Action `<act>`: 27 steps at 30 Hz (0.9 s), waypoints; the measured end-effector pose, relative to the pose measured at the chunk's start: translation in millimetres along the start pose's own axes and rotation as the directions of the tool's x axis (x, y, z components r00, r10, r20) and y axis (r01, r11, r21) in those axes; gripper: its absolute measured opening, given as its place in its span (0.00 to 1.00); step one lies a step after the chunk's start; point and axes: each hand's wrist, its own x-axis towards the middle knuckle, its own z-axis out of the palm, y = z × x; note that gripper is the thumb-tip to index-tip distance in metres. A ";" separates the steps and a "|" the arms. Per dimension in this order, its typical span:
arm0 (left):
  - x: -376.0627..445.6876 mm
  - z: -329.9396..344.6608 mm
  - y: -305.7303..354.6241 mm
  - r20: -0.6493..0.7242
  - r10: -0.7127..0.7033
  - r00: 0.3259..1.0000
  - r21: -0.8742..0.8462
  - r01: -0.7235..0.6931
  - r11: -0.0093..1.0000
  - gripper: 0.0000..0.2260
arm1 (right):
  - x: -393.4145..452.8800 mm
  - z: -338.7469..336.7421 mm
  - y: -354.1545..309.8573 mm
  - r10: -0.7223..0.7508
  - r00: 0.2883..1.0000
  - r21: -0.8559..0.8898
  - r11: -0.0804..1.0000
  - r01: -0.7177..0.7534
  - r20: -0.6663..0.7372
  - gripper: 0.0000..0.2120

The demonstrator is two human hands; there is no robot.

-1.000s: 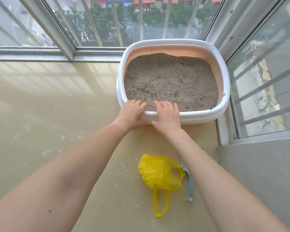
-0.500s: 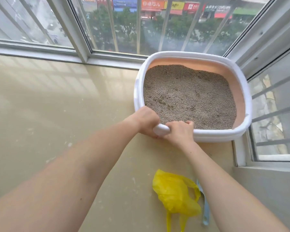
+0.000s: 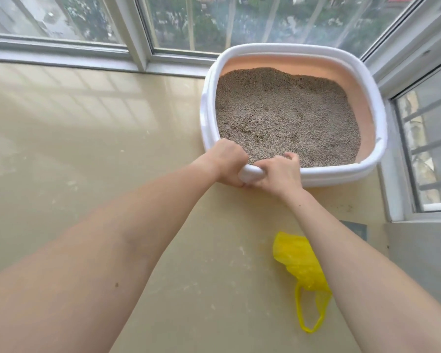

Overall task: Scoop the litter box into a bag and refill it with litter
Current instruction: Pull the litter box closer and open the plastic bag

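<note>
Early stage, we judge: both our left hand [image 3: 229, 163] and right hand [image 3: 276, 174] grip the litter box [image 3: 382, 118] near rim at 1 o'clock, litter unscooped, yellow bag [image 3: 299, 261] slack at 5 o'clock.

Soft, bright daylight enters through the windows [image 3: 189, 24] behind the litter box [image 3: 382, 118]. The glossy floor [image 3: 87, 118] left of the box reflects pale window panes. Shadows are faint. Wide-angle distortion bends the window frames; focus is slightly soft.
</note>
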 end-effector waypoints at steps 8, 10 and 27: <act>-68.1 18.8 -35.4 0.058 -0.084 0.995 -0.007 0.085 0.996 0.19 | 6.0 4.5 -75.0 -0.109 0.994 -0.052 0.993 0.109 -0.001 0.17; -87.4 25.5 -41.6 0.065 -0.124 0.990 -0.018 0.126 0.992 0.20 | 4.2 5.0 -94.4 -0.148 0.989 -0.054 0.988 0.147 0.000 0.16; -238.4 69.9 23.6 0.170 -0.467 0.868 -0.230 0.496 0.837 0.16 | -80.1 24.8 -184.1 -0.503 0.854 -0.218 0.825 0.521 0.136 0.24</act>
